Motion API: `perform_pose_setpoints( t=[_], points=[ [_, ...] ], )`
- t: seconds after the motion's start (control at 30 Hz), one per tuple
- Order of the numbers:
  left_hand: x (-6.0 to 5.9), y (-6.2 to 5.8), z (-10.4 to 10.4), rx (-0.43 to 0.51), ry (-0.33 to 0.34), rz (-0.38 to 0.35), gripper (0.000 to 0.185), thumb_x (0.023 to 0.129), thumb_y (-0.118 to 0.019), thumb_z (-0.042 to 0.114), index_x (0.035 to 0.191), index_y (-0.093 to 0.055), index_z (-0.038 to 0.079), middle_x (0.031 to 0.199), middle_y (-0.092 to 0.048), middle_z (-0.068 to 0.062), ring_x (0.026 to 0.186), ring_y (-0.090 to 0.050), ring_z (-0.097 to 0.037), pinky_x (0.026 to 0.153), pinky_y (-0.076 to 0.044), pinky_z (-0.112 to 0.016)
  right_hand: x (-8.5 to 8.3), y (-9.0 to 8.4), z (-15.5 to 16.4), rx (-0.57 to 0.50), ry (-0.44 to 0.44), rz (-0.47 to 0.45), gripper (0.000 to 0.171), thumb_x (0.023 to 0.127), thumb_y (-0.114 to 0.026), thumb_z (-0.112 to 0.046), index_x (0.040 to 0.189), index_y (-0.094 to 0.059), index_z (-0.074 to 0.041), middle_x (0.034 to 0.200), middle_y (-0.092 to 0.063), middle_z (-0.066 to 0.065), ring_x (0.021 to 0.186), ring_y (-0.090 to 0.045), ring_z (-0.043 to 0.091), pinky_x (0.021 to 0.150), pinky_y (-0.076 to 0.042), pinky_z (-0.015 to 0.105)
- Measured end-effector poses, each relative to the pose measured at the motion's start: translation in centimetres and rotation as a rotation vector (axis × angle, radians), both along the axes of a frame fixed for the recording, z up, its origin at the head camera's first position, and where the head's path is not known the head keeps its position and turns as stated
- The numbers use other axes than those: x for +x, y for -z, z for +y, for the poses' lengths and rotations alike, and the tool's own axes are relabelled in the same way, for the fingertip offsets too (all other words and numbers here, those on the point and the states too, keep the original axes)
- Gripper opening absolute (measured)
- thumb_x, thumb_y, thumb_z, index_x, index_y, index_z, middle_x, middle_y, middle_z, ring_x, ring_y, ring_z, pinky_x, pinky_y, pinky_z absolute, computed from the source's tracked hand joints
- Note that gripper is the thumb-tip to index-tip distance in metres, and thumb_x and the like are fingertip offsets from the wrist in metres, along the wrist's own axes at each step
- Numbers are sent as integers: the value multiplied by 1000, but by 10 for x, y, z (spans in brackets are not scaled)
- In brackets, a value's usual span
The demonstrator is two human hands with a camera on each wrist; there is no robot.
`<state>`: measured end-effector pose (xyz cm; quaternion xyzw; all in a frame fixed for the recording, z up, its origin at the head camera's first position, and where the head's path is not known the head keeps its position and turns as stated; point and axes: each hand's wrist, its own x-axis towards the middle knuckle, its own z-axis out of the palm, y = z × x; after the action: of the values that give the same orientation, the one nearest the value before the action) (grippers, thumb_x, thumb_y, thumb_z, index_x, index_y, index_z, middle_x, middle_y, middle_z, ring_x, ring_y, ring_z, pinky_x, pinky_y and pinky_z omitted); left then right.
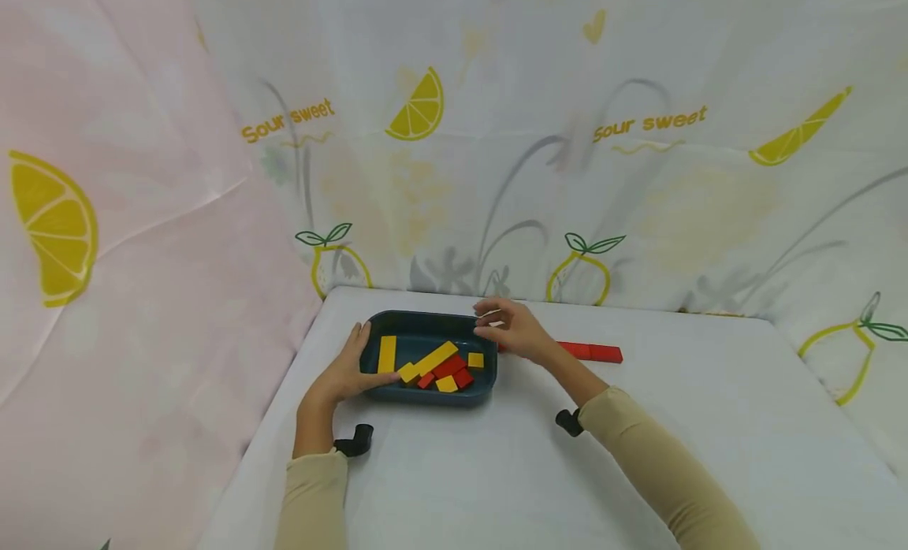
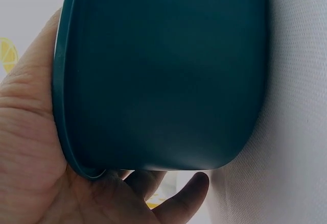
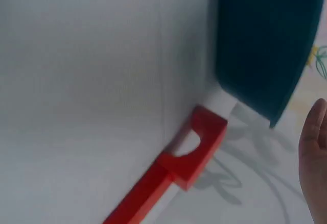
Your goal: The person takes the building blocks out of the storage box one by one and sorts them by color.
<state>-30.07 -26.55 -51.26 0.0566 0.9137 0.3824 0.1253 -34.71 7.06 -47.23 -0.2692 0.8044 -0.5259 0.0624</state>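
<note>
A dark teal tray (image 1: 433, 397) holds several yellow and red blocks, among them an upright-lying yellow block (image 1: 386, 353), a slanted long yellow block (image 1: 437, 358) and red blocks (image 1: 450, 366). My left hand (image 1: 344, 373) grips the tray's left end, thumb along the near rim. In the left wrist view its palm lies against the rim and fingers reach around the corner. Over the tray's right edge hovers my right hand (image 1: 516, 329), fingers loosely bent, with nothing visible in them. Behind it a row of red blocks (image 1: 592, 352) lies on the table.
In the right wrist view the row ends in a red arch block (image 3: 210, 138) close to the tray. A white cloth covers the table (image 1: 454, 471). A lemon-patterned curtain (image 1: 468, 180) hangs behind and a pinkish one (image 1: 163, 298) at the left.
</note>
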Motion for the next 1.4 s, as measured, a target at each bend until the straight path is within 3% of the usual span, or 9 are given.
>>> perform_pose_setpoints(
  t=[0.2, 0.5, 0.8, 1.2, 1.4],
  points=[
    [0, 3, 1, 4, -2, -3, 125, 77, -79, 56, 160, 4, 14, 166, 11, -18, 152, -2, -44, 118, -14, -65, 4, 19, -33, 245, -139, 53, 32, 92, -69, -9, 122, -64, 1, 120, -66, 20, 106, -66, 25, 93, -56, 32],
    [1, 0, 2, 6, -11, -13, 123, 78, -79, 54, 160, 4, 14, 166, 11, -18, 152, -1, -44, 118, -13, -65, 3, 22, -59, 561, -179, 53, 20, 91, -72, -16, 111, -73, -14, 110, -69, 0, 98, -61, 14, 95, -54, 34],
    [-1, 0, 1, -1, -23, -21, 122, 78, -79, 54, 160, 4, 16, 166, 11, -18, 152, 0, -44, 118, -12, -65, 6, 26, -64, 669, -99, 121, 22, 89, -72, -15, 110, -74, -18, 110, -68, -1, 98, -59, 15, 92, -52, 37],
    [-2, -1, 2, 17, -21, -27, 124, 77, -79, 54, 160, 4, 16, 166, 12, -17, 152, 1, -43, 119, -10, -65, 7, 31, -68, 821, -52, 181, 31, 84, -75, -21, 115, -72, -17, 109, -69, -3, 92, -58, 14, 83, -53, 33],
    [-2, -1, 1, 3, -19, -21, 123, 78, -79, 54, 160, 5, 16, 166, 12, -18, 152, 1, -43, 119, -11, -65, 7, 33, -72, 874, -33, 195, 31, 84, -76, -22, 115, -73, -17, 110, -71, -2, 92, -59, 15, 85, -53, 33]
  ],
)
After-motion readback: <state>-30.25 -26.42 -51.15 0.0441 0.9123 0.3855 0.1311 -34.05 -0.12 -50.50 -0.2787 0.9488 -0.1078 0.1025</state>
